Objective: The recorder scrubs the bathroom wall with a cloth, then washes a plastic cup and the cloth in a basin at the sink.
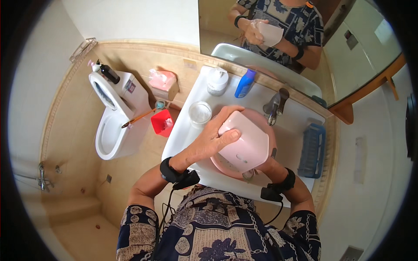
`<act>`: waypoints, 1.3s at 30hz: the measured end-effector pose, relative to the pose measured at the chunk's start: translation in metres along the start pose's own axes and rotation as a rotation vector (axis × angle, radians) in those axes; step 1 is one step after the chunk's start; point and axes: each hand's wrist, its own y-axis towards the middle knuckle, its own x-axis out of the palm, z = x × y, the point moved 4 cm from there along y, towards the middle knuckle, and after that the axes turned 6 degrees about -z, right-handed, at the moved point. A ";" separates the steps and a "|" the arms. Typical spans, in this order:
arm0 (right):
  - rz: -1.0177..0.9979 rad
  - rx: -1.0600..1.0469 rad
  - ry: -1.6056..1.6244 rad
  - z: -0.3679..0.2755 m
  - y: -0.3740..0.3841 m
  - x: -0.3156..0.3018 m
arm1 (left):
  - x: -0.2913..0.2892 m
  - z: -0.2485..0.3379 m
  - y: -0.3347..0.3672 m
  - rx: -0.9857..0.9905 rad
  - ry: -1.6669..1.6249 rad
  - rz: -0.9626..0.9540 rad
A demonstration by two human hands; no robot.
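A pale pink, box-shaped plastic container (244, 141) with rounded corners is held up over a round pink basin (269, 126). My left hand (224, 130) is closed on the container's upper left edge, with the thumb lying across its near face. From the right, my right hand (263, 166) reaches behind or into the container, so its fingers are hidden. The basin sits in a white washbasin (183, 137), below a metal tap (275, 106). A small object, hard to make out, shows at the basin's near rim.
Along the washbasin stand a clear glass jar (200, 113), a white lidded jar (217, 81), a blue bottle (245, 83) and a blue plastic basket (311, 150). To the left are a toilet (102, 150), a red bin (163, 123) and a tissue pack (162, 80). A mirror (348, 65) hangs behind.
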 end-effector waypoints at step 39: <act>0.476 0.008 -1.791 0.071 -0.002 -0.170 | -0.016 -0.079 -0.011 -0.086 -1.402 -0.327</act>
